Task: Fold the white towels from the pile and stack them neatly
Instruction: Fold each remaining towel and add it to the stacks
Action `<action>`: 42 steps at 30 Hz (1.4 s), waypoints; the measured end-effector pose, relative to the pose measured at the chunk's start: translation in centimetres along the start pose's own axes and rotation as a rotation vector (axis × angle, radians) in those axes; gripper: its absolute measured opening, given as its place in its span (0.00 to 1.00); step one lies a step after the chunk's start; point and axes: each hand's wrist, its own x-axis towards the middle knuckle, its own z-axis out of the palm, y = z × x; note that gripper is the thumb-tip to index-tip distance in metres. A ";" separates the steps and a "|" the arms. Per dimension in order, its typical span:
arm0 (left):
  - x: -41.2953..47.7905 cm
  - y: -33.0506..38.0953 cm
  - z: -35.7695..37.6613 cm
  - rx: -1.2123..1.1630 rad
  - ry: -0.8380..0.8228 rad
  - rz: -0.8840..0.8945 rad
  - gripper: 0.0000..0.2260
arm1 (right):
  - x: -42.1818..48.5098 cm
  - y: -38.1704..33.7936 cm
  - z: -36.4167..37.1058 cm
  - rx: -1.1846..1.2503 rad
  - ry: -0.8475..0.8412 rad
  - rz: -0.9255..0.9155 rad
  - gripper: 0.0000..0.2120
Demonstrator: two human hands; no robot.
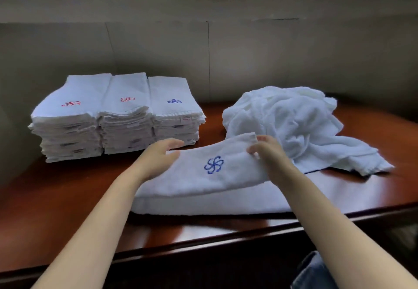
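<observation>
Both hands meet over a white towel (203, 182) (blue flower emblem up) on the glossy reddish-brown worktop (67, 186) below a pale wall (248, 57) and window sill. The left hand (158, 157) pinches its left edge; the right hand (269, 150) grips the folded far corner, forearms outstretched. Three folded stacks (117, 119) stand at back left, one loose pile (289, 121) at right.
</observation>
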 end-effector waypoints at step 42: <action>-1.2 -4.6 1.9 0.125 -0.042 -0.457 0.36 | 1.9 4.8 1.3 -1.274 -0.158 -0.422 0.16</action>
